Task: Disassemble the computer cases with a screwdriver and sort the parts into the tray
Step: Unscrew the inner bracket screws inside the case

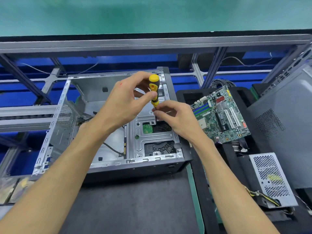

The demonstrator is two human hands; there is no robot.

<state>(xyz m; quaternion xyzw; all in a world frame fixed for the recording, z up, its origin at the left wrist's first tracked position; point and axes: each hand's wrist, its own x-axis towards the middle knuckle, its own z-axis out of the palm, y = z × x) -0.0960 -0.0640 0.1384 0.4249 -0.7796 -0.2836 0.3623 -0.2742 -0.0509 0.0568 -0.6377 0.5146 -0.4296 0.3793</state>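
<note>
An open silver computer case [55, 132] lies on its side on the dark mat. My left hand [125, 102] grips the yellow and black handle of a screwdriver [154, 89], held upright over the drive bracket [145, 132] inside the case. My right hand [175, 119] pinches the screwdriver's thin shaft just above the bracket, hiding its tip. A black tray [209, 166] to the right holds a green motherboard [222, 114] and a perforated silver power supply [270, 178].
A second grey case [290, 125] leans at the far right. A bundle of grey cables [221, 83] sits behind the motherboard. Metal frame rails [152, 43] and blue bins run along the back. The dark mat [135, 203] spreads in front of the case.
</note>
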